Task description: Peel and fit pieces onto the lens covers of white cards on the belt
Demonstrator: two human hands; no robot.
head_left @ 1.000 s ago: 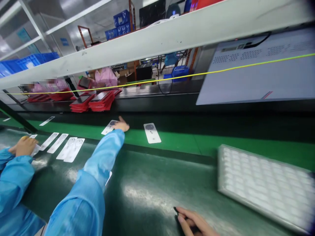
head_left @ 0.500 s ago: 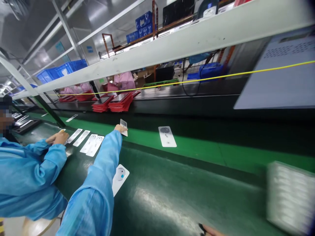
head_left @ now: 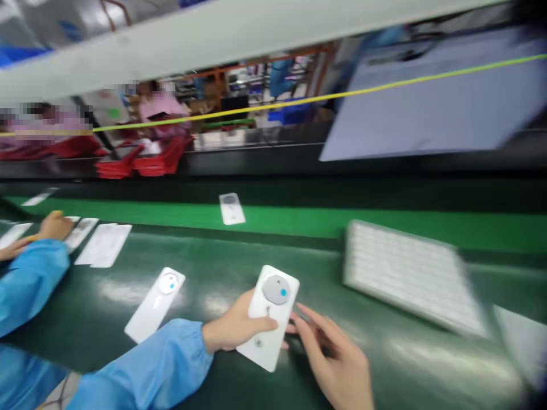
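Observation:
My left hand (head_left: pixel 239 323) grips a white phone back cover (head_left: pixel 268 353), its thumb across the front and its other fingers behind. This cover has a grey round camera area with a small blue dot near its top, and it is tilted above the table. At its right edge my right hand (head_left: pixel 337 359) has its fingers stretched towards the cover; whether they touch it I cannot tell. Another white phone back cover (head_left: pixel 151 310), also with a blue dot, lies on the table left of my hands. A further cover (head_left: pixel 232 209) rests on the green strip beyond.
A white ribbed tray (head_left: pixel 405 273) lies at the right, blurred, with a pale sheet (head_left: pixel 523 341) beside it. A co-worker's hand (head_left: pixel 55 226) is among several covers at the left. Red stacks (head_left: pixel 158 162) stand across the line, below a yellow cord (head_left: pixel 273 106).
My left hand has come back from the green strip with the phone back cover. My right hand has moved up beside it. The view has swung to the right.

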